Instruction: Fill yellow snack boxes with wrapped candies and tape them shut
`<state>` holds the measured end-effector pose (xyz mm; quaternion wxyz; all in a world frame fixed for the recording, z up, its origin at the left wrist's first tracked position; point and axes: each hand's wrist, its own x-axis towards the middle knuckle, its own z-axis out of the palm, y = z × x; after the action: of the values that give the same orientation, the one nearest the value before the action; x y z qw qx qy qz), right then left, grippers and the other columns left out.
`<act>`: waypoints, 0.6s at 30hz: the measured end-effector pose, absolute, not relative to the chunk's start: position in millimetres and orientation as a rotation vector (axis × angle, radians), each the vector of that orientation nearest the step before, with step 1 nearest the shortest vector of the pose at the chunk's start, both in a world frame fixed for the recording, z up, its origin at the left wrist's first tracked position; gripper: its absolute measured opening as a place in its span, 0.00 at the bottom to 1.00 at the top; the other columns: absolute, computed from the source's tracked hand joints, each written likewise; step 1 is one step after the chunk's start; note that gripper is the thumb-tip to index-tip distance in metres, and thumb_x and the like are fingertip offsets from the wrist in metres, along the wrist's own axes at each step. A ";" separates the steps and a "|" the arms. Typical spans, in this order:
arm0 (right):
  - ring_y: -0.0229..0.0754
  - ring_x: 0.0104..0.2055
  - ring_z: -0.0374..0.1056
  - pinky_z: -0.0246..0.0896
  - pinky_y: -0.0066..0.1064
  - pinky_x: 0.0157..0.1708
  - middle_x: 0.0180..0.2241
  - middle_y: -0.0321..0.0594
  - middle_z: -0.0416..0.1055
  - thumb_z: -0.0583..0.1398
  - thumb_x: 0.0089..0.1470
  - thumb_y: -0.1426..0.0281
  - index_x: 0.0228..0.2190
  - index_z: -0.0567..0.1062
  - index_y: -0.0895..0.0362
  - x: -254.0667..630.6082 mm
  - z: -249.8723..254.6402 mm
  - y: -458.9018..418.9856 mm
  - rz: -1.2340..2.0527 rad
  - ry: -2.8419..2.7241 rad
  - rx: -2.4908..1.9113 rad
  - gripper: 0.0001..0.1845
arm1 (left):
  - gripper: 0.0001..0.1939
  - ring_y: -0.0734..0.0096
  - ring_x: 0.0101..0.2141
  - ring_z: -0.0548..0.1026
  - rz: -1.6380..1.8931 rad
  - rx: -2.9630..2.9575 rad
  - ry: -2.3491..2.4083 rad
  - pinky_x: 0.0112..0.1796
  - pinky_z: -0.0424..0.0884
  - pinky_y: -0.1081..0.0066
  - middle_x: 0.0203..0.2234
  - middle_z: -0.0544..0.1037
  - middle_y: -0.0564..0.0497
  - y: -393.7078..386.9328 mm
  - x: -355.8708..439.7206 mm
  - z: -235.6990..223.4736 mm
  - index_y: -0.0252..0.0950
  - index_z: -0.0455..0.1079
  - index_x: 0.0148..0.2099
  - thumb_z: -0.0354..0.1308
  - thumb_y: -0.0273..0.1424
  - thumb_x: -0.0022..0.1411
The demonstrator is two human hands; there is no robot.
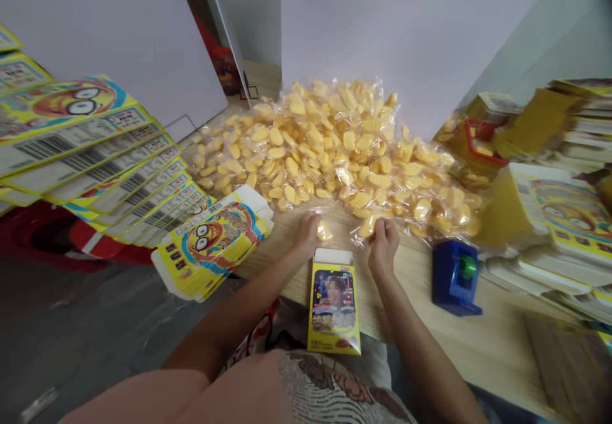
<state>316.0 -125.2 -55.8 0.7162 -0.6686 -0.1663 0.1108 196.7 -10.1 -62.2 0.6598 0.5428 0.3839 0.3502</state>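
My left hand [308, 233] is closed on a small clear packet [324, 230] with a yellow piece inside, just in front of the heap. To the right, my right hand [383, 245] pinches another clear packet [366, 227] holding a yellow piece. Behind both hands lies a large heap of such packets [310, 143], pale yellow ovals in clear wrap. Between my forearms, at the table's front edge, a yellow printed box [333, 309] lies with its white end flap [333, 256] turned toward the heap.
Flat yellow cartons [210, 242] fan out in a long row at left. A blue tape dispenser [456, 277] stands right of my right hand. Stacked cartons [564, 220] and a red basket [482, 140] are farther right. White panels [382, 35] rise behind the heap.
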 end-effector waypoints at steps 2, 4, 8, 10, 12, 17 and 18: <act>0.35 0.24 0.59 0.56 0.27 0.25 0.24 0.31 0.62 0.59 0.52 0.58 0.28 0.68 0.56 311.3 -58.8 -127.2 0.285 -0.417 -1.418 0.14 | 0.08 0.72 0.25 0.67 0.776 1.250 0.859 0.27 0.62 0.73 0.22 0.69 0.54 -11.5 189.5 -65.0 0.36 0.65 0.28 0.56 0.34 0.55; 0.37 0.27 0.62 0.59 0.28 0.28 0.26 0.33 0.66 0.61 0.51 0.60 0.29 0.71 0.57 303.6 -62.7 -130.4 0.384 -0.527 -1.403 0.13 | 0.09 0.74 0.23 0.67 0.742 1.292 0.844 0.26 0.62 0.74 0.21 0.69 0.55 -16.1 184.2 -66.4 0.35 0.65 0.27 0.57 0.35 0.53; 0.38 0.27 0.62 0.58 0.28 0.28 0.26 0.34 0.68 0.61 0.52 0.60 0.29 0.72 0.57 294.0 -72.5 -143.9 0.623 -0.732 -1.494 0.12 | 0.06 0.74 0.23 0.67 0.626 1.441 0.775 0.27 0.62 0.75 0.20 0.71 0.55 -24.6 170.8 -68.9 0.34 0.68 0.24 0.61 0.30 0.46; 0.38 0.26 0.62 0.56 0.28 0.26 0.25 0.33 0.67 0.61 0.53 0.60 0.34 0.71 0.56 294.7 -74.4 -151.7 0.720 -0.840 -1.556 0.12 | 0.02 0.73 0.25 0.68 0.573 1.580 0.740 0.29 0.61 0.74 0.21 0.72 0.54 -25.9 162.7 -69.7 0.34 0.69 0.26 0.60 0.26 0.46; 0.37 0.25 0.60 0.54 0.27 0.25 0.24 0.31 0.66 0.59 0.54 0.59 0.37 0.70 0.55 296.6 -72.6 -157.7 0.776 -0.975 -1.624 0.13 | 0.04 0.72 0.26 0.67 0.484 1.840 0.694 0.31 0.61 0.73 0.22 0.72 0.54 -25.4 155.5 -68.9 0.35 0.70 0.28 0.56 0.22 0.49; 0.39 0.26 0.61 0.54 0.30 0.27 0.23 0.36 0.65 0.51 0.61 0.59 0.21 0.68 0.55 294.7 -71.9 -172.1 0.709 -1.402 -1.773 0.21 | 0.11 0.71 0.24 0.65 0.332 2.216 0.541 0.34 0.61 0.69 0.17 0.67 0.54 -29.9 143.4 -61.0 0.36 0.66 0.18 0.56 0.24 0.51; 0.41 0.26 0.62 0.55 0.32 0.27 0.23 0.37 0.66 0.50 0.62 0.59 0.19 0.68 0.55 294.0 -75.1 -177.0 0.700 -1.463 -1.781 0.23 | 0.12 0.71 0.26 0.65 0.325 2.246 0.508 0.36 0.62 0.68 0.17 0.67 0.54 -34.1 141.8 -59.1 0.37 0.66 0.18 0.57 0.26 0.52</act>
<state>294.0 -177.0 -75.1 0.3585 -0.6903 -0.5669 0.2713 141.8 -34.1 -59.1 0.3966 0.8866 0.2006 0.1284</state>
